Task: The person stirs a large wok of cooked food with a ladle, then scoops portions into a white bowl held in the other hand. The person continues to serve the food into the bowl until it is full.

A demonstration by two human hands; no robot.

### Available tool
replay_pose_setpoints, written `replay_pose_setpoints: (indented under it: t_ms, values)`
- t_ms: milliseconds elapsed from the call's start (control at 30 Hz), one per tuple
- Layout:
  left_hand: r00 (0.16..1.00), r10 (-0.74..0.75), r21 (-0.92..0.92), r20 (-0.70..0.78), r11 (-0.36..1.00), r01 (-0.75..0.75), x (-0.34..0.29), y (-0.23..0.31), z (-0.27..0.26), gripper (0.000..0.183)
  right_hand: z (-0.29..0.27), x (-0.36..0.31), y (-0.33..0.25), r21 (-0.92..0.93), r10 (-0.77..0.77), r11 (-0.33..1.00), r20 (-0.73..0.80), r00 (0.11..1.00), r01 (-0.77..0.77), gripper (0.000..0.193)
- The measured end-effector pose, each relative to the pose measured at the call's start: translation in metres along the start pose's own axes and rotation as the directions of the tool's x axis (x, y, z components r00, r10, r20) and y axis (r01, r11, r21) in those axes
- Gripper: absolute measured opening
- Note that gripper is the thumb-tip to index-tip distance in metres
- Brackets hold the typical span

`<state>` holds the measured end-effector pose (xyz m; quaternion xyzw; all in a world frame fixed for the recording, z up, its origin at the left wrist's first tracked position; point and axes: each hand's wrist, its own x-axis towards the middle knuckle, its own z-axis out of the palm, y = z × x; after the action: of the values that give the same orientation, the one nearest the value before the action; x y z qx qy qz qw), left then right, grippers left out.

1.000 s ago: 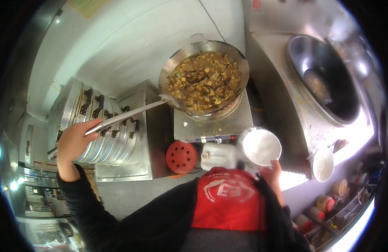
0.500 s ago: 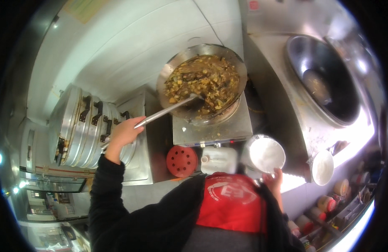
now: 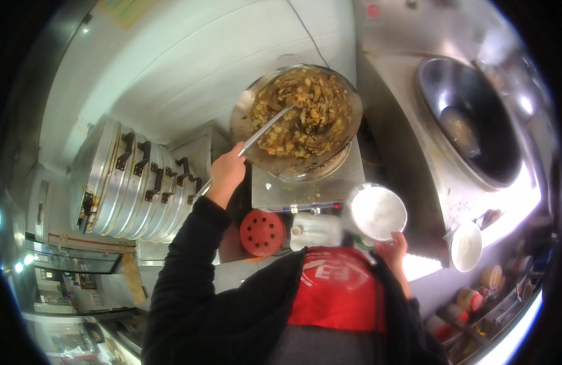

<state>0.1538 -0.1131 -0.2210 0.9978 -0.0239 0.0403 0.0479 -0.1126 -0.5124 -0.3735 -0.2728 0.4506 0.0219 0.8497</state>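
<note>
Found at the far left a stack of metal steamer tiers [image 3: 135, 182] with dark handles, apparently untouched by either hand. Right of the stack, saw the left hand [image 3: 227, 173] closed around the shaft of a long metal utensil [image 3: 266, 131], tail end pointing back toward the steamers. Had hung over those steamers a second earlier, utensil head near the left rim of the wok [image 3: 241, 114]; had since swung rightward and forward, close beside that rim, driving the head into the chopped food [image 3: 317, 118]. Could not see the head itself, sunk among the pieces near the middle. Judged this a stirring stroke, carried from the edge into the mass. Noted a more churned surface, seemingly with less loose liquid on top. Placed the wok on the metal stove [image 3: 305, 193], food inside. Nearer the body, passed a round red stool [image 3: 263, 233] with holes and, just beside it, a whitish jug [image 3: 317, 231]. Next, saw the right hand [image 3: 393, 248] with fingers bent at the near rim of a white container [image 3: 378, 210], apparently gripping it, in much the same place as before, leaving the stirring to the left alone. Could not make out any contents through the glare. Ended at a large dark wok [image 3: 469, 121] and a small white bowl [image 3: 467, 246], well apart from both hands.
</note>
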Motion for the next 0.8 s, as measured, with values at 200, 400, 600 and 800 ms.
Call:
replay_pose_setpoints:
  t_ms: [200,400,600,800]
  values:
    - [0.999,0.011,0.019,0.030,1.000,-0.012,-0.015,-0.005,0.000,0.043,0.005,0.003,0.002,0.013,-0.007,1.000,0.097,0.995,0.006,0.042]
    - [0.996,0.034,0.009,0.083,0.999,-0.035,-0.056,-0.023,-0.017,0.046,0.007,-0.002,0.007,-0.058,-0.058,0.997,0.013,0.998,0.059,0.058]
    - [0.967,-0.062,0.019,0.248,0.998,0.059,-0.101,-0.023,-0.039,0.051,0.004,-0.007,0.015,-0.030,-0.059,0.998,-0.043,0.997,0.057,0.058]
    - [0.987,0.046,-0.210,0.154,0.978,-0.012,-0.129,-0.046,-0.057,0.051,0.000,-0.009,0.020,-0.072,-0.048,0.996,-0.033,0.998,0.046,0.058]
